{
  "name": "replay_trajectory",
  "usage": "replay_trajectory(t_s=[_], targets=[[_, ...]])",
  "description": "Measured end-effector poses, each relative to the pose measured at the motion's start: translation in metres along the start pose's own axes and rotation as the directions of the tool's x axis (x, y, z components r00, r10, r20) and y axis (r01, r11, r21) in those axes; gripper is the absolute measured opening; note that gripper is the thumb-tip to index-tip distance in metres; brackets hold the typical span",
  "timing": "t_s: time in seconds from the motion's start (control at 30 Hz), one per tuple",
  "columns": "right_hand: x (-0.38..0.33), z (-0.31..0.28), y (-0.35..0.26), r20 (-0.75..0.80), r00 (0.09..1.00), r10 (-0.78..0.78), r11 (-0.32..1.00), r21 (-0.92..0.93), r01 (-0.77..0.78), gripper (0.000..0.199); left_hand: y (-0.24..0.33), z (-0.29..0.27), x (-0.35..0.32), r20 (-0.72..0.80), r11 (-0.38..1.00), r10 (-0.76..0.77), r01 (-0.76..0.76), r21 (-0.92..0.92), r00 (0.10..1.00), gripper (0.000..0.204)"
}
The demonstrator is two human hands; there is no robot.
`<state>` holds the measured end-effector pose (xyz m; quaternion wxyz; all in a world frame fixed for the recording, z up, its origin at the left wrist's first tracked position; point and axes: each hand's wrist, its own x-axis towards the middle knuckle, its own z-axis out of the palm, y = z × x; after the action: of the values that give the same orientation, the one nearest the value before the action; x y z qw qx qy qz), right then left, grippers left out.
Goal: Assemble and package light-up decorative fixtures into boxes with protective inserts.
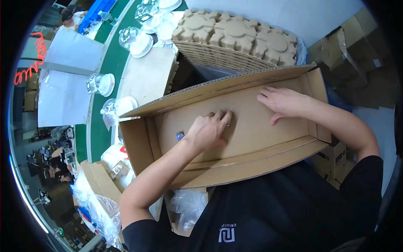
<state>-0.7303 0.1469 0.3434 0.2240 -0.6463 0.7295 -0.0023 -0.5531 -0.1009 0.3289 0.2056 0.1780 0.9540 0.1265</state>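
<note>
A long, shallow brown cardboard box [247,122] lies open in front of my body, its side walls standing up. Inside it, my left hand [208,131] is bent down toward the bottom with curled fingers. A tiny shiny spot shows at its fingertips, too small to name. Close to my left wrist, a small round blue-purple item [179,135] rests on the box bottom. My right hand [283,103] is over the right part of the box, palm down, fingers stretched and thumb apart, with nothing in it.
Molded pulp trays [235,31] are stacked behind the box. Clear domes on white bases [140,45] stand along the green-edged table [94,126] at left. Plastic bags [98,206] lie at lower left. Cardboard cartons [348,50] fill the far right. A person [73,19] sits far off.
</note>
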Motion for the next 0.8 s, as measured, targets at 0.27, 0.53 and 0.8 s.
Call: replay_trajectory(t_s=[0.27, 0.53, 0.8], targets=[[-0.043, 0.018, 0.023, 0.33, 0.899, 0.289, 0.957, -0.079, -0.279, 0.036, 0.003, 0.001, 0.031, 0.165, 0.994, -0.085, 0.094, -0.048, 0.983, 0.089], [-0.042, 0.032, 0.032, 0.359, 0.895, 0.267, 0.963, -0.067, -0.26, 0.061, 0.007, -0.006, 0.039, 0.184, 0.988, -0.113, 0.13, -0.085, 0.976, 0.087], [-0.053, 0.033, 0.02, 0.189, 0.936, 0.296, 0.952, -0.138, -0.273, 0.055, 0.007, 0.003, 0.03, 0.112, 0.986, -0.056, 0.072, -0.148, 0.992, 0.114]])
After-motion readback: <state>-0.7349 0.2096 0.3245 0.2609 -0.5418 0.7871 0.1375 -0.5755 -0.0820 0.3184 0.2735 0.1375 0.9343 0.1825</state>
